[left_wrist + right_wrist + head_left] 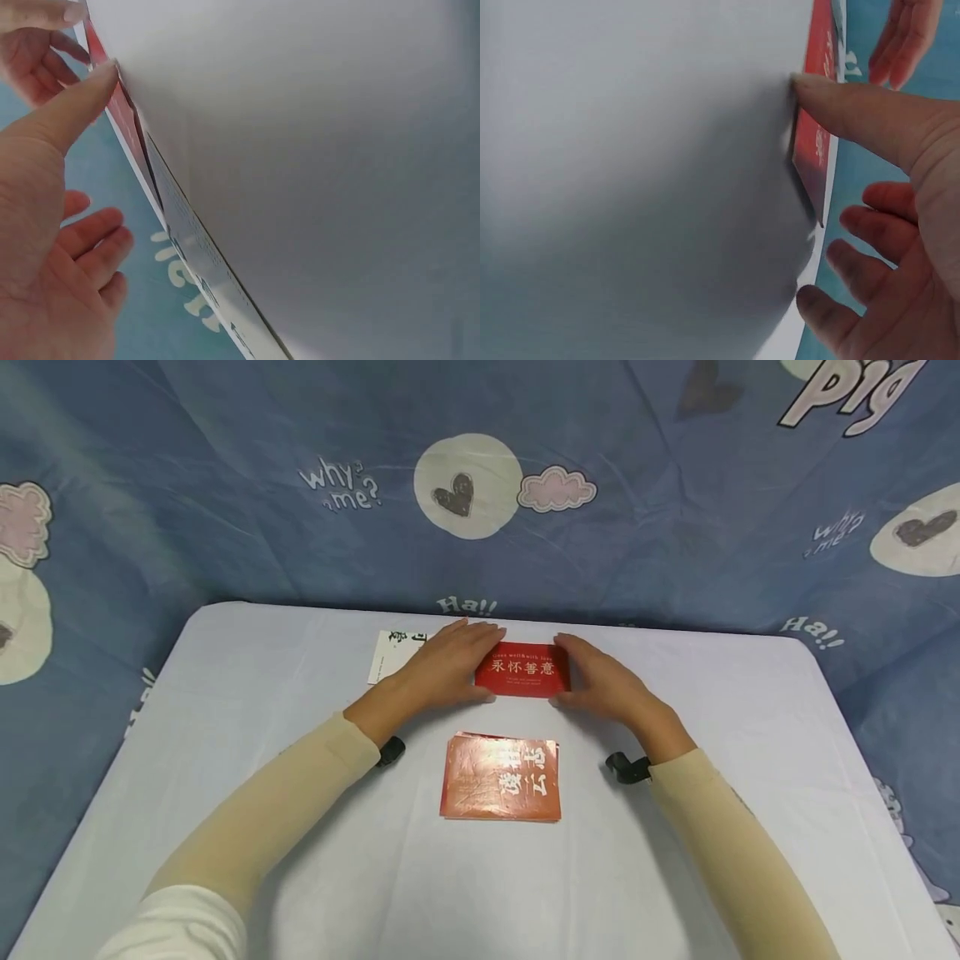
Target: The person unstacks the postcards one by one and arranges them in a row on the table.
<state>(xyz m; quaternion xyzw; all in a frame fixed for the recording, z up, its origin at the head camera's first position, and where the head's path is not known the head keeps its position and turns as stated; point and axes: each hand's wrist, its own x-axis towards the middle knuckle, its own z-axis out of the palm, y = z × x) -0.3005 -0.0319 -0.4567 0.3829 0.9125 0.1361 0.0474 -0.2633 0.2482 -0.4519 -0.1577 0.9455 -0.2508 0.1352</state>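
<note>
A bright red card (522,672) with white characters lies near the far edge of the table. At its left end is my left hand (441,670), fingers extended toward the far corner and thumb by the near edge. My right hand (603,681) frames the other end in the same way, its thumb touching the near edge in the right wrist view. Partly hidden behind my left hand, a white card (390,657) with black characters lies left of the red one. Closer to me is a loose stack of orange-red cards (476,783) with white writing.
The cards lie on a white-covered table (517,893). Behind its far edge hangs a blue printed cloth (300,552). Black wrist camera mounts (627,768) stick out beneath both wrists, to either side of the stack.
</note>
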